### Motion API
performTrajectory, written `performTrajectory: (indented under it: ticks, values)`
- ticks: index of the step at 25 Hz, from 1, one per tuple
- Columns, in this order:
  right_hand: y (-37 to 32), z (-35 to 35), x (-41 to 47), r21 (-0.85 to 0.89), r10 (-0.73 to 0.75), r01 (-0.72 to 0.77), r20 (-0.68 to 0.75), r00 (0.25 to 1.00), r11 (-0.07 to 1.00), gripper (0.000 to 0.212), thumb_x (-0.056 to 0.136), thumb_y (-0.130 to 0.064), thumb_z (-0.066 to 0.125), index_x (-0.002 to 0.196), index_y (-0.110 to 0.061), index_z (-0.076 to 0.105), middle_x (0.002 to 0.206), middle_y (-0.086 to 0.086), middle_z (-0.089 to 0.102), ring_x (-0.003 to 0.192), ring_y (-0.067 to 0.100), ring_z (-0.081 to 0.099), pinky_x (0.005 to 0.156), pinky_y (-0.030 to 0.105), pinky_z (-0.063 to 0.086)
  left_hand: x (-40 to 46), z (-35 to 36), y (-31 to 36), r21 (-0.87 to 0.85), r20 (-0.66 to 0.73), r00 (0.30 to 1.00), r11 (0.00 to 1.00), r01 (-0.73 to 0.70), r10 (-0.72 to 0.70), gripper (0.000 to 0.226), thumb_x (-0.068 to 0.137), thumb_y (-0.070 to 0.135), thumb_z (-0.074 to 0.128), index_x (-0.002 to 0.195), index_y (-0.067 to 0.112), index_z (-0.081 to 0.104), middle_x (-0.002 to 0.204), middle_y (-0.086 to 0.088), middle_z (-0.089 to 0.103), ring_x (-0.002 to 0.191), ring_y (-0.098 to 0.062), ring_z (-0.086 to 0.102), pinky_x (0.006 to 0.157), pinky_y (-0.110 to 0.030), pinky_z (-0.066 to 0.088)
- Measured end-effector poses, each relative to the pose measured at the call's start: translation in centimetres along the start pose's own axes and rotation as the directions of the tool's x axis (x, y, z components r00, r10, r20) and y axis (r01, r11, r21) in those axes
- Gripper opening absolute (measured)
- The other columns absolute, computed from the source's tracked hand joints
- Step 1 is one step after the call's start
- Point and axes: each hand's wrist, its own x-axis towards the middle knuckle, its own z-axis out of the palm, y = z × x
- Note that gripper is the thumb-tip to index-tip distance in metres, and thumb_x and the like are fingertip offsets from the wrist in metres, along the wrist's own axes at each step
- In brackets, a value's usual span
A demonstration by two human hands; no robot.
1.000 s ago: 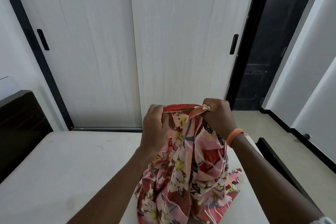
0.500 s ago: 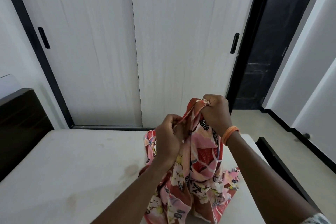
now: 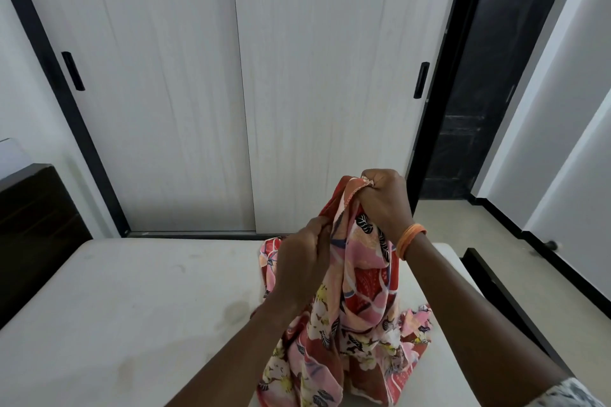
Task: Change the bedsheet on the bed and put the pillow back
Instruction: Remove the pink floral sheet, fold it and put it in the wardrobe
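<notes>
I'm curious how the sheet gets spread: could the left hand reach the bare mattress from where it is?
Probably yes. The left hand grips the floral bedsheet just above the mattress, whose bare surface lies open to its left with nothing between, though it would have to release the sheet.

Right hand (image 3: 385,201) raised, fist closed; left hand (image 3: 302,269) lower, fingers pinched; both arms extended forward.

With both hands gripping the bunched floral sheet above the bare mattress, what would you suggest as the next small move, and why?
Probably slide the left hand along the hem away from the right hand to open an edge: the floral sheet hangs bunched, its lower folds on the bare mattress.
</notes>
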Motion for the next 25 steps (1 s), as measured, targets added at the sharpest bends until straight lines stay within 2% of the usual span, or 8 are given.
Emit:
performTrajectory:
  ticks: [5,8,12,15,18,20,22,25]
  values:
    - [-0.2,0.4,0.2,0.003,-0.001,0.001,-0.014,1.000,1.000,0.035,0.081,0.000,0.058,0.051,0.003,0.039,0.049,0.006,0.034,0.047,0.014,0.029,0.042,0.026,0.022,-0.4,0.0,1.3,-0.194,0.018,0.994,0.975,0.106,-0.104,0.043,0.097,0.056,0.045,0.095,0.021,0.069,0.070,0.009,0.067,0.058,-0.010,0.063,0.051,-0.028,0.054]
    - [0.1,0.2,0.5,0.017,0.014,-0.013,-0.016,1.000,1.000,0.035,0.080,0.001,0.058,0.051,0.003,0.038,0.049,0.005,0.032,0.048,0.014,0.028,0.043,0.026,0.021,-0.4,-0.4,1.4,-0.151,0.011,0.993,0.982,0.117,-0.116,0.042,0.089,0.062,0.053,0.094,0.024,0.070,0.071,0.012,0.067,0.060,-0.008,0.063,0.053,-0.024,0.053]
    - [0.7,-0.6,0.6,-0.043,-0.048,0.051,0.071,0.996,0.998,0.035,0.078,-0.001,0.065,0.054,0.003,0.039,0.050,0.006,0.035,0.048,0.012,0.029,0.043,0.025,0.022,1.0,-0.9,0.4,-0.175,-0.084,0.989,0.979,0.108,-0.124,0.018,0.093,0.028,0.067,0.088,0.012,0.071,0.070,0.010,0.066,0.060,-0.003,0.061,0.052,-0.017,0.048]
    - [1.7,-4.1,2.2,-0.161,-0.011,0.053,0.251,0.968,0.986,0.038,0.070,-0.026,0.086,0.064,-0.005,0.055,0.057,0.002,0.059,0.047,0.011,0.049,0.043,0.028,0.042,3.7,-3.6,-2.4,-0.082,-0.174,0.958,0.972,0.219,-0.230,0.012,0.089,0.008,0.069,0.078,0.008,0.067,0.063,0.010,0.059,0.056,0.002,0.054,0.051,-0.013,0.042]
    - [3.5,-8.8,4.9,-0.114,0.111,-0.114,-0.027,0.993,0.987,0.047,0.076,-0.038,0.080,0.070,0.002,0.056,0.061,0.009,0.058,0.052,0.019,0.051,0.053,0.033,0.046,4.8,-6.5,-6.1,0.087,-0.128,0.963,0.964,0.250,-0.238,0.014,0.092,0.008,0.065,0.078,0.011,0.063,0.066,0.005,0.062,0.057,0.001,0.055,0.055,-0.023,0.046]
    - [4.2,-10.0,6.2,-0.125,0.087,-0.119,-0.237,0.968,0.985,0.056,0.083,-0.047,0.069,0.069,0.005,0.053,0.060,0.011,0.053,0.053,0.021,0.047,0.054,0.033,0.044,4.1,-6.6,-6.5,0.155,0.006,0.982,0.970,0.185,-0.188,0.015,0.097,0.011,0.060,0.082,0.012,0.060,0.067,0.004,0.062,0.056,0.001,0.056,0.049,-0.012,0.041]
    - [4.3,-10.1,7.0,-0.152,0.049,-0.106,-0.338,0.940,0.983,0.061,0.087,-0.056,0.060,0.069,0.002,0.052,0.059,0.007,0.049,0.053,0.019,0.043,0.053,0.029,0.039,3.6,-6.0,-6.1,0.134,0.029,0.985,0.977,0.167,-0.172,0.014,0.097,0.010,0.059,0.083,0.011,0.058,0.066,0.006,0.061,0.054,0.000,0.057,0.045,-0.015,0.044]
    - [4.3,-9.9,7.3,-0.105,0.035,-0.087,-0.422,0.906,0.991,0.062,0.091,-0.062,0.049,0.067,-0.005,0.046,0.059,0.006,0.042,0.054,0.019,0.038,0.054,0.029,0.034,3.5,-5.5,-5.9,0.111,0.025,0.977,0.972,0.209,-0.213,0.015,0.096,0.013,0.062,0.084,0.014,0.053,0.070,0.004,0.061,0.060,-0.009,0.063,0.048,-0.030,0.055]
